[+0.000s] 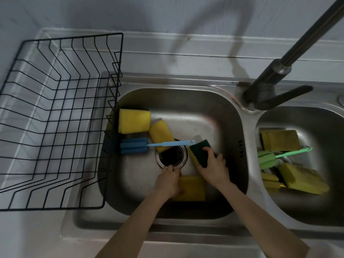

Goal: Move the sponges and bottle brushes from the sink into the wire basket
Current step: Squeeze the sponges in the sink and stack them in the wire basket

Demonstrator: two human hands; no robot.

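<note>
My right hand [212, 167] grips the green-backed sponge [200, 152] beside the drain [172, 155] of the left sink basin [214, 112]. My left hand [168, 180] closes on a yellow sponge [191, 188] at the near wall. The wire basket [55, 118] holds nothing.

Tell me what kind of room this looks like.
Most likely a home kitchen, at the washing-up spot. A steel double sink with a faucet, sponges and a bottle brush in the basins, and a wire basket beside it.
</note>
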